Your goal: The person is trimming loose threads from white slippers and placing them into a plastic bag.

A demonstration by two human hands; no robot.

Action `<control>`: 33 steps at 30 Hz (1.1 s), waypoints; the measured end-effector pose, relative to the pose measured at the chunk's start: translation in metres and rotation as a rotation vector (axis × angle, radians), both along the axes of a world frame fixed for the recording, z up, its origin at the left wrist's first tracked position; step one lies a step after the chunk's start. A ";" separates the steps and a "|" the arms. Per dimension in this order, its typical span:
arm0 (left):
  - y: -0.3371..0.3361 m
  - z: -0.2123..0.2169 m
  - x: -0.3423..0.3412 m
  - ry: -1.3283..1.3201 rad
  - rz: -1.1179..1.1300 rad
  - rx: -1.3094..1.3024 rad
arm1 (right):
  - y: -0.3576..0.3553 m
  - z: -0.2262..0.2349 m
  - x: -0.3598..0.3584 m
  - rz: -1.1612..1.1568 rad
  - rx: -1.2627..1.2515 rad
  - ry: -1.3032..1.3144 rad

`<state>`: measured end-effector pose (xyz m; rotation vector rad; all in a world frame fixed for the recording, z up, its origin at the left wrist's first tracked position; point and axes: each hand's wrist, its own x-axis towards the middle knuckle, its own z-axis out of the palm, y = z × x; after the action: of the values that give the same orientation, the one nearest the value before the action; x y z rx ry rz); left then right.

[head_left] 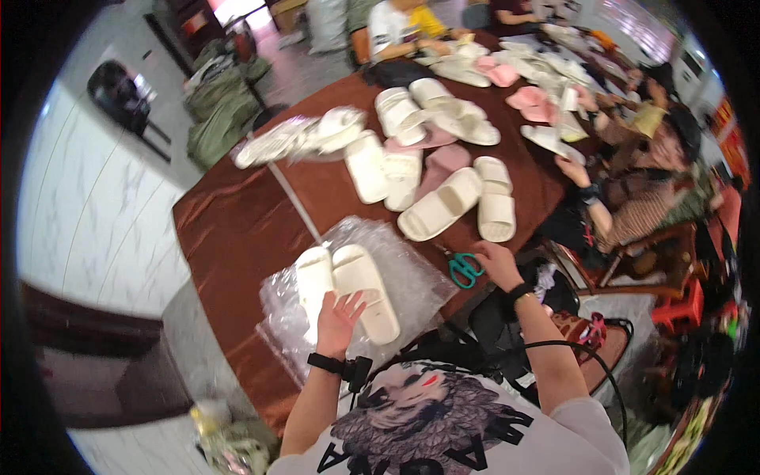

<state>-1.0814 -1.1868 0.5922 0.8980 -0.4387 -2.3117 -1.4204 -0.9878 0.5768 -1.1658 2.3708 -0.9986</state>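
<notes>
A pair of cream slide slippers lies side by side on clear plastic bags (416,273) near the table's front edge. My left hand (340,321) rests against the left slipper (314,273) and the right slipper (360,273), palm up, fingers spread, holding nothing. Beside the bags lie scissors with teal handles (465,271). My right hand (499,265) is just at their right side, its fingers loosely bent and apart; I see nothing held in it. Just beyond that hand are a cream slipper (496,215) and another tilted one (440,204).
More cream and pink slippers (447,162) cover the middle of the brown-covered table (229,261). Bagged slippers (277,142) lie at its far left. Other people work along the far and right sides; one person's hand (571,168) touches a slipper. A black cable (586,348) runs by my right arm.
</notes>
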 end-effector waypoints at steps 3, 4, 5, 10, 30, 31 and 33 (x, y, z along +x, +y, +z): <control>0.015 0.020 0.028 -0.303 0.102 -0.137 | 0.004 -0.020 0.009 0.002 -0.009 0.117; 0.018 0.019 0.040 -0.390 0.093 -0.281 | 0.001 -0.020 0.013 0.011 0.064 0.068; 0.021 0.019 0.053 -0.481 0.071 -0.422 | -0.002 -0.015 0.020 0.078 0.052 0.203; 0.018 0.008 0.073 -0.999 0.029 -0.808 | -0.020 -0.033 0.036 0.232 0.275 0.420; -0.022 -0.032 0.061 -0.871 -0.158 -1.270 | -0.038 0.094 0.125 0.389 0.033 -1.087; -0.026 -0.030 0.053 -0.985 -0.189 -1.460 | -0.044 0.096 0.137 0.427 0.097 -1.131; -0.029 -0.041 0.044 -0.956 -0.135 -1.469 | -0.053 0.096 0.159 0.477 0.220 -1.207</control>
<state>-1.0372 -1.2158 0.5512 1.0002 -2.1756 -0.8700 -1.2615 -1.0408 0.6724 -0.6531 1.1376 -0.8546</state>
